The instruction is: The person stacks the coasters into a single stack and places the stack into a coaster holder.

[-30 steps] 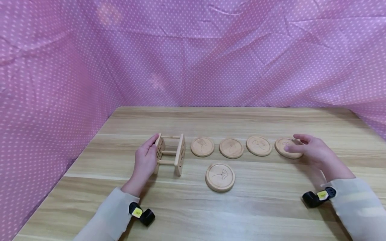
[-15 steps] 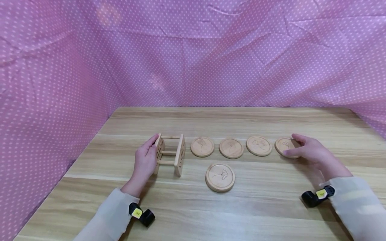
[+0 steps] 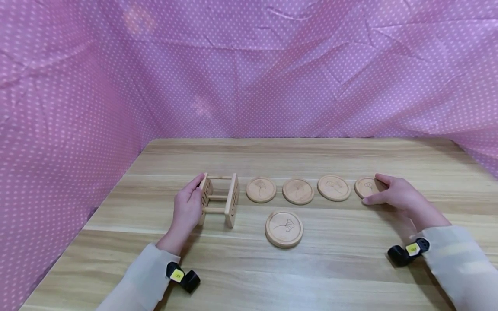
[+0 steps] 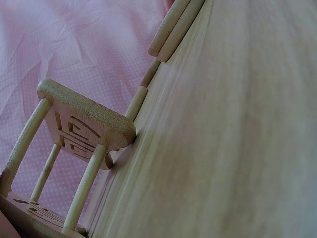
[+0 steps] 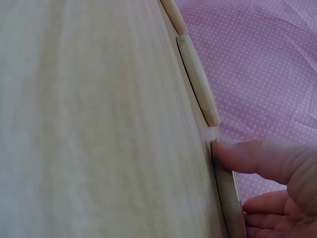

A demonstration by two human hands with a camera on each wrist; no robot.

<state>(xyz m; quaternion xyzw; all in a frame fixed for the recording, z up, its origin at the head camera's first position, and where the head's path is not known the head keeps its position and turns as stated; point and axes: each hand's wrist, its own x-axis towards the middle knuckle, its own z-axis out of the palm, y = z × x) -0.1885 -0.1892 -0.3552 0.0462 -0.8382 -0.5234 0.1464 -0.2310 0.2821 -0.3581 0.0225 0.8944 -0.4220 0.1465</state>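
My left hand [image 3: 187, 205] grips the left side panel of a small wooden coaster rack [image 3: 232, 201], which stands on the table with slotted panels joined by round rods. In the left wrist view the rods [image 4: 86, 186] of the rack show up close. At the right end of a row, my right hand [image 3: 406, 199] holds a round wooden coaster [image 3: 364, 187] by its rim, thumb on the near edge and fingers at the far edge. The right wrist view has the thumb [image 5: 257, 157] against this coaster's edge, which lies flat along the table.
Three more engraved coasters, a left one [image 3: 261, 190], a middle one [image 3: 298, 191] and a right one [image 3: 333, 188], lie in the row. Nearer, a thicker coaster pile [image 3: 284, 229] shows two layers in the left wrist view. Pink dotted cloth [image 3: 249, 86] hangs behind the wooden table [image 3: 330, 276].
My right hand has shifted slightly left, its thumb moving from over the end coaster's face to its near rim. The left hand and rack have stayed put.
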